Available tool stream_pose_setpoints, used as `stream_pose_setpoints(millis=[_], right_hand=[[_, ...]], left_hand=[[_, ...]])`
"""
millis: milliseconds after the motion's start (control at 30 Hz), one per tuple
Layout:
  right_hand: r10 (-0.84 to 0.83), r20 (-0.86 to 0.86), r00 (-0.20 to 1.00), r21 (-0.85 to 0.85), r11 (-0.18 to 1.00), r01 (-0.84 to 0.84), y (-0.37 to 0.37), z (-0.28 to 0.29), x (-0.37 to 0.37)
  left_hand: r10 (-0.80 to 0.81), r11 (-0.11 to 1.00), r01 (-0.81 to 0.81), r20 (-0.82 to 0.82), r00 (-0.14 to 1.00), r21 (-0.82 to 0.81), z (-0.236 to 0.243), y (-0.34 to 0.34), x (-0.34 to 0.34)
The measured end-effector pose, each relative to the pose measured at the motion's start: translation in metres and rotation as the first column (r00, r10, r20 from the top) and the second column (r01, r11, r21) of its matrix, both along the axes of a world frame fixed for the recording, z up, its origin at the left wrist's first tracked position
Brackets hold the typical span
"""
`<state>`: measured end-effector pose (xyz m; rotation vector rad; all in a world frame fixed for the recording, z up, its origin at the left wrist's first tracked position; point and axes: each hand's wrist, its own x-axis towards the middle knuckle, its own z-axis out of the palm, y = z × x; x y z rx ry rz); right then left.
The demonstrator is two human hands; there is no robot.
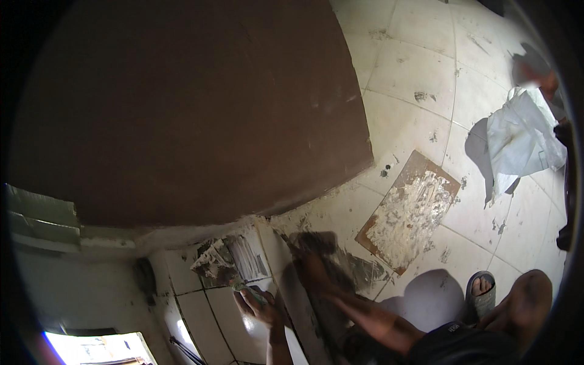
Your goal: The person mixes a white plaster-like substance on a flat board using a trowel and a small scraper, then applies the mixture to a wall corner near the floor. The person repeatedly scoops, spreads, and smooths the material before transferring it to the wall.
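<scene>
My left hand (258, 309) is over the white tiled ledge (216, 310), its fingers closed around a small greenish thing, perhaps a pad or cloth (244, 286). Just beyond it are a dark patch smeared with pale paste (213, 261) and a streaky white and grey patch (248, 258). My right hand (311, 272) reaches down beside the ledge's edge near the floor. Shadow blurs its fingers, so I cannot make out whether they hold anything.
On the floor tiles lies a brown board (367, 236) coated with pale paste. A white plastic sack (523, 143) is at the right, near another person's blurred limb (549, 84). A large brown panel (201, 115) rises ahead. My sandalled foot (482, 291) stands at the lower right.
</scene>
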<state>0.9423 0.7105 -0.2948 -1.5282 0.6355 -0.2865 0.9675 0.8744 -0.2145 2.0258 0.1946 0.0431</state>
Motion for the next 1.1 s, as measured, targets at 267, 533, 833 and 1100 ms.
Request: stream_pose_setpoints(millis=[267,533,833,1100], right_hand=[[0.067,0.013,0.998,0.027,0.997,-0.067,-0.007,0.003,0.001],[0.031,0.026,0.999,0.026,0.999,-0.031,-0.005,0.002,-0.005],[-0.061,-0.019,0.998,0.082,0.995,0.063,-0.007,0.028,0.000],[-0.003,-0.131,0.991,0.007,1.000,0.004,0.000,0.032,0.011]], left_hand=[[-0.059,0.982,0.063,0.027,0.998,-0.176,-0.002,0.003,0.002],[0.032,0.995,-0.028,0.033,0.999,-0.093,-0.004,-0.002,-0.002],[-0.172,0.962,0.110,0.245,0.954,0.248,-0.021,0.018,0.000],[-0.565,0.715,0.042,0.542,0.622,0.698,-0.033,0.024,0.004]])
